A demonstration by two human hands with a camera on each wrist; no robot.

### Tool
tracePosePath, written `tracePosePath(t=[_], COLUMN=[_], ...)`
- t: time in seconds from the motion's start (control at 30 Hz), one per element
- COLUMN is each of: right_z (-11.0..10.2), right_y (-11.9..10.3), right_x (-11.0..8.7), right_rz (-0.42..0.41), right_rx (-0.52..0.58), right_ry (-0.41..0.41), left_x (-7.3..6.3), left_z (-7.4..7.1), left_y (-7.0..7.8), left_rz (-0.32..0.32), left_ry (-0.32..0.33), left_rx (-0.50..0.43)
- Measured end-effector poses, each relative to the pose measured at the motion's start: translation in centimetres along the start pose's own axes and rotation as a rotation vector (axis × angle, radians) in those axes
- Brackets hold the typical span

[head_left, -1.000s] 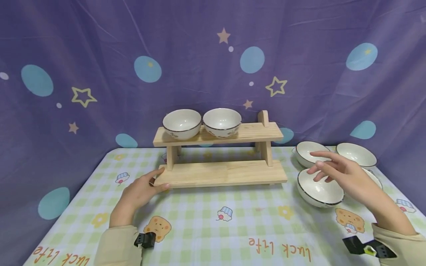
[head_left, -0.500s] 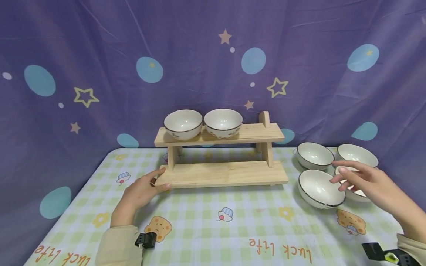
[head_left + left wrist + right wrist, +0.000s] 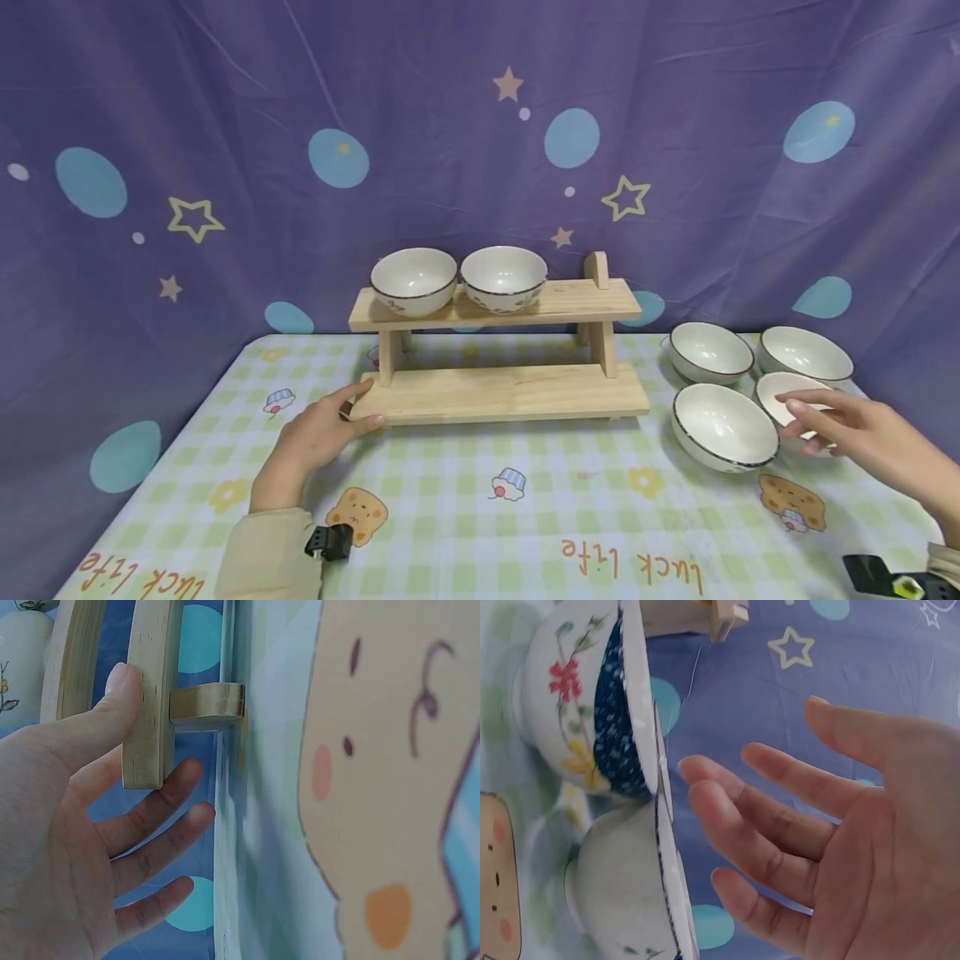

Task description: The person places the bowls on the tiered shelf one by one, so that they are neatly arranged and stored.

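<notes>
My left hand (image 3: 311, 433) holds the left end of the lower board of a two-tier wooden shelf (image 3: 510, 393). In the left wrist view the thumb lies on one side of the board (image 3: 150, 727) and fingers reach round the other. My right hand (image 3: 862, 429) hovers with loosely bent fingers over a white bowl (image 3: 783, 390), partly hiding it. Beside that stands another white dark-rimmed bowl (image 3: 723, 425). The right wrist view shows a gap between the fingers and the bowls, one with painted flowers (image 3: 562, 690).
Two white bowls, a left one (image 3: 414, 279) and a right one (image 3: 504, 275), sit on the upper tier. Two more, one (image 3: 708, 350) and another (image 3: 806, 350), stand at the table's back right. A checked cloth (image 3: 450, 533) covers the table; a purple curtain (image 3: 450, 100) hangs behind.
My right hand has moved right and nearer to me, from over the front left bowl to over the bowl on its right. The left hand stays on the shelf; the bowls have not moved.
</notes>
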State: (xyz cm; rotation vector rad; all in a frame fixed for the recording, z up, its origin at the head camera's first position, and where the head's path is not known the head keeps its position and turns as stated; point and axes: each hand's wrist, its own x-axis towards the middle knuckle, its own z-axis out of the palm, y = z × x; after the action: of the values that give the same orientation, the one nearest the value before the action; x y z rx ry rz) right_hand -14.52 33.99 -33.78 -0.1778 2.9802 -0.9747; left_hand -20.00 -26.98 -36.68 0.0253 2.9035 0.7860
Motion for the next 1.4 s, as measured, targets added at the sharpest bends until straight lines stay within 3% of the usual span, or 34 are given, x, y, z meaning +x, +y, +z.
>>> tracePosePath(t=[0.47, 0.57, 1.0, 1.2, 1.4], right_z=[1.0, 1.4, 2.8, 3.6, 4.3], right_y=[1.9, 1.9, 0.9, 1.1, 1.3], right_x=[0.2, 0.4, 1.1, 1.3, 1.4], right_rz=[0.036, 0.025, 0.118, 0.088, 0.061], right_rx=[0.043, 0.078, 0.104, 0.203, 0.249], right_ry=[-0.077, -0.092, -0.213, -0.238, -0.202], left_x=[0.0, 0.0, 0.1, 0.0, -0.1], left_z=[0.1, 0.1, 0.2, 0.1, 0.0], left_y=[0.0, -0.1, -0.2, 0.0, 0.1], left_rz=[-0.013, -0.009, -0.016, -0.012, -0.001], left_ry=[-0.009, -0.008, -0.01, -0.016, -0.009], left_rx=[0.0, -0.003, 0.008, 0.01, 0.001])
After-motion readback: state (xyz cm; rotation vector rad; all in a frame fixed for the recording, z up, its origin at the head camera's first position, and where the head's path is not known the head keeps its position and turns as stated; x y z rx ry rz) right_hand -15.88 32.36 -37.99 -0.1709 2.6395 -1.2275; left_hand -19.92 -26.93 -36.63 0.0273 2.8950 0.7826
